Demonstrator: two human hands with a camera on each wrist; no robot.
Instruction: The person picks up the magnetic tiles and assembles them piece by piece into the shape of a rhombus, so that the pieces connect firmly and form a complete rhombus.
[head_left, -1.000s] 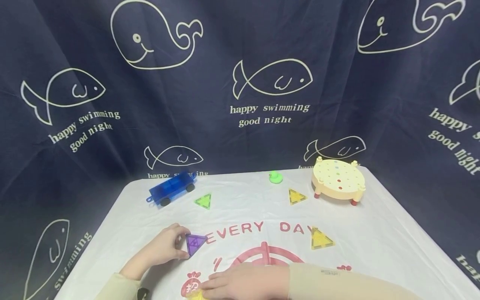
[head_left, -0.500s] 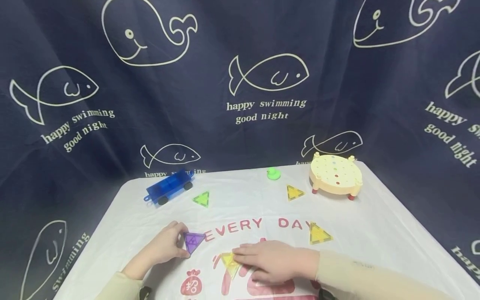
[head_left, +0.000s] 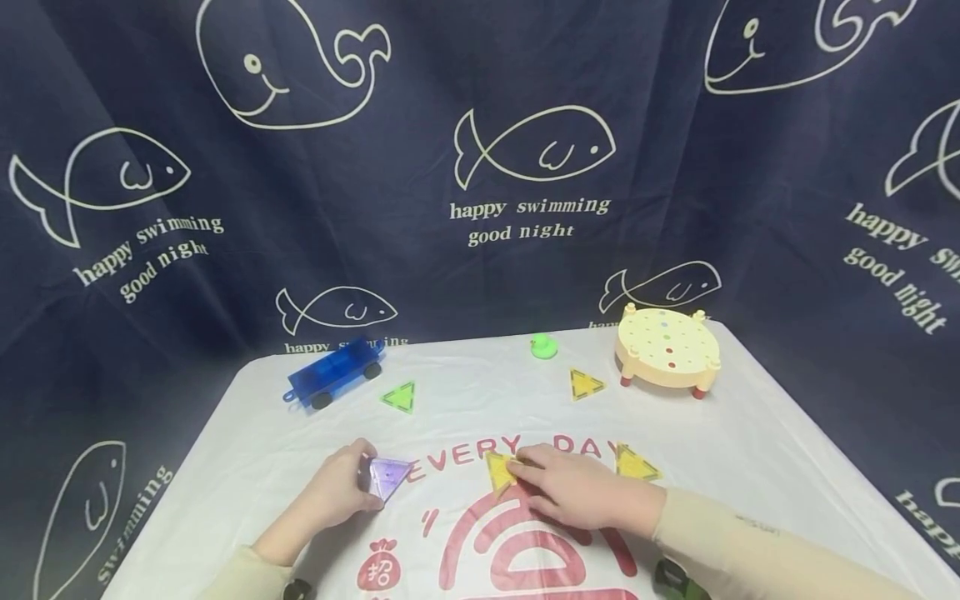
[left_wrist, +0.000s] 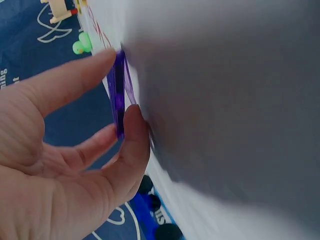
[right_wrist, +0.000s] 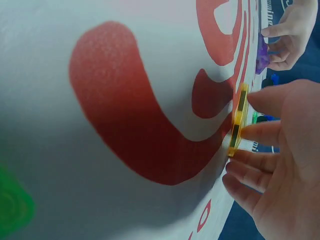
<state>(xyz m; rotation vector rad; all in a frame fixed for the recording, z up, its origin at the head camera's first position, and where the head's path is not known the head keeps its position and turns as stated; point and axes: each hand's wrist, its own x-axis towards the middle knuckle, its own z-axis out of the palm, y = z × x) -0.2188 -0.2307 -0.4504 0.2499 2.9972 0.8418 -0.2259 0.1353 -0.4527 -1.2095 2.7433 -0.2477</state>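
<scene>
Your left hand [head_left: 337,492] is pinching the purple triangle [head_left: 387,477], tilted up; your right hand [head_left: 577,492] is pressing flat fingers on the yellow triangle [head_left: 498,470], lower centre, just right of it.

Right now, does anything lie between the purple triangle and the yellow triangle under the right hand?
In the head view, only bare tablecloth with red printed letters lies between the purple triangle and the yellow triangle; no object sits there.

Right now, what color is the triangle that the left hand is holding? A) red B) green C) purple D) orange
C: the left hand pinches a purple triangle at its edge, and the left wrist view shows the same purple piece between thumb and fingers.
</scene>
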